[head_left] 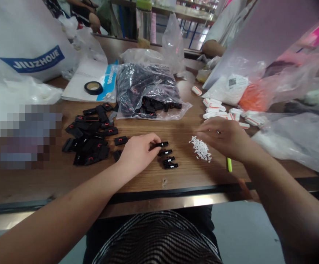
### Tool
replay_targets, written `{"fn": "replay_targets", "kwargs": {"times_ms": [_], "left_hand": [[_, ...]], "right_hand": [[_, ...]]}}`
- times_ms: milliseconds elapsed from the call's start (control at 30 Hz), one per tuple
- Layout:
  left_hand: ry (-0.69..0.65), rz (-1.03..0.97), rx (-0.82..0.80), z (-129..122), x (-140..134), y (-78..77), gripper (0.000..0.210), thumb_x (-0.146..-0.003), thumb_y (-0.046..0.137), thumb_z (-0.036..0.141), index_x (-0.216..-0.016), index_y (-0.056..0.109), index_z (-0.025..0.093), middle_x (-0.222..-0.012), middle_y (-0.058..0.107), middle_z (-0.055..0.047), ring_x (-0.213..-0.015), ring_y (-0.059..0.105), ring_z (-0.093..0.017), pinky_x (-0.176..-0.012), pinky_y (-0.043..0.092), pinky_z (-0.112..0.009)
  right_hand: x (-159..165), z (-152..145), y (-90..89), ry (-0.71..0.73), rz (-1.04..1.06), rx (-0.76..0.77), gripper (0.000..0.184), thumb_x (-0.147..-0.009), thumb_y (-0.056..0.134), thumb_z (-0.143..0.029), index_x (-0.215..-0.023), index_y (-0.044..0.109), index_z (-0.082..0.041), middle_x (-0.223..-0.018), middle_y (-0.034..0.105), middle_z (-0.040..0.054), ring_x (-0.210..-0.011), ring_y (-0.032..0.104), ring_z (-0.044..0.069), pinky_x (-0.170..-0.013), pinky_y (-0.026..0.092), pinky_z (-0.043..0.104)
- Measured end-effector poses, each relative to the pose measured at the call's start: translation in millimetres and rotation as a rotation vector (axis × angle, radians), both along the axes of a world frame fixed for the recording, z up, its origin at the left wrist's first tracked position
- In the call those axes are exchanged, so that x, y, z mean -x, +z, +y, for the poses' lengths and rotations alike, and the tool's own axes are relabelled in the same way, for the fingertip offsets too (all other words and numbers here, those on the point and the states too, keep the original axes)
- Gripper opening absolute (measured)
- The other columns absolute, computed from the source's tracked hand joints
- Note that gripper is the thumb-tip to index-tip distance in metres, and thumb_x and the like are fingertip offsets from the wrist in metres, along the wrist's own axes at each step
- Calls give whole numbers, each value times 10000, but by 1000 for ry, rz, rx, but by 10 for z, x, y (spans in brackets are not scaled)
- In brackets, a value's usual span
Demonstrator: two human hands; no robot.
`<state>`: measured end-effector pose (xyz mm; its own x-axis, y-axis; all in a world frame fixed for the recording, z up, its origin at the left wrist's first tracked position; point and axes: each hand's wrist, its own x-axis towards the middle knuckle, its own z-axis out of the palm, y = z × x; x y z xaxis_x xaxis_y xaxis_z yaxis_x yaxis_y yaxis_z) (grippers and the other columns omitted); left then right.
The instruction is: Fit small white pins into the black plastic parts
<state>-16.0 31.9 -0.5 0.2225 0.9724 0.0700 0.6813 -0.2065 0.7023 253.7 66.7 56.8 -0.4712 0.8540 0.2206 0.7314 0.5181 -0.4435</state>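
My left hand [141, 152] pinches a small black plastic connector [163, 144] between thumb and fingers, at the far end of a short row on the table. Three more black connectors [168, 160] lie nearer me in that row, with small white dots on their tops. My right hand [225, 137] hovers at the far right edge of a pile of tiny white plastic pins [200, 148]. Its fingers are drawn together, and whatever they may hold is hidden. A yellow-green stick [229, 164] lies partly under the right hand.
Loose black connectors [88, 135] are heaped on the left, beside a clear bag [148, 88] full of them. White-and-orange pieces [214, 106] lie at the right. Black tape [93, 87] rests on papers; a bottle [143, 24] and plastic bags stand behind.
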Motion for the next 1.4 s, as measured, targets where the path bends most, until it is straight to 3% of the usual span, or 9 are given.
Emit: {"fn": "replay_targets", "kwargs": {"times_ms": [133,233,367,567,733,967,1267,1400], "left_hand": [[9,0,23,-5,-9,13,97,-812,696,208,-906,709,223,-638,610,44,-569,515,-115,-583,359,-257],[19,0,42,-12,-18,25,85,-810,697,209,-893,709,222,-623,593,47,-568,510,-114,-586,360,-257],[19,-10,49,-15,-19,29,81,-812,693,215,-891,704,219,-605,575,51,-560,507,-115,-579,358,-255],[17,5,59,-5,-5,4,97,-816,694,253,-910,708,232,-575,545,57,-536,487,-118,-555,337,-259],[10,2,58,-3,3,0,98,-820,690,253,-914,706,231,-576,545,57,-537,487,-116,-557,340,-259],[3,-7,58,-7,-3,28,92,-817,682,238,-906,699,221,-585,559,55,-532,477,-112,-557,338,-253],[7,-5,42,-14,-14,36,88,-815,679,216,-900,701,216,-624,598,39,-566,515,-120,-590,358,-261],[-1,-1,21,-12,-10,23,95,-817,677,214,-908,702,219,-618,586,44,-554,499,-114,-582,347,-259]], "right_hand": [[-495,-165,-77,-275,-250,203,180,-804,668,-361,-735,767,-228,-680,724,15,-620,634,179,-574,445,303],[-606,-303,-228,-249,-202,297,194,-826,648,-367,-817,782,-227,-761,755,27,-649,650,173,-582,453,299],[-571,-358,-311,-172,-207,216,175,-851,616,-310,-829,769,-228,-826,758,33,-706,659,177,-644,469,318],[-615,-316,-246,15,-262,110,189,-883,574,-280,-856,756,-238,-842,748,42,-788,668,199,-754,487,363],[-706,-357,-270,-176,-204,181,174,-877,609,-327,-886,764,-248,-830,766,18,-719,677,168,-657,485,313],[-661,-398,-320,-253,-202,213,229,-867,613,-393,-790,763,-239,-740,753,11,-639,659,160,-593,456,302],[-526,-457,-421,-422,-170,173,165,-774,649,-353,-691,724,-231,-653,717,9,-580,639,180,-542,448,299],[-426,-446,-324,-451,-112,216,184,-801,636,-374,-703,708,-236,-637,699,13,-564,618,182,-534,434,305]]}}
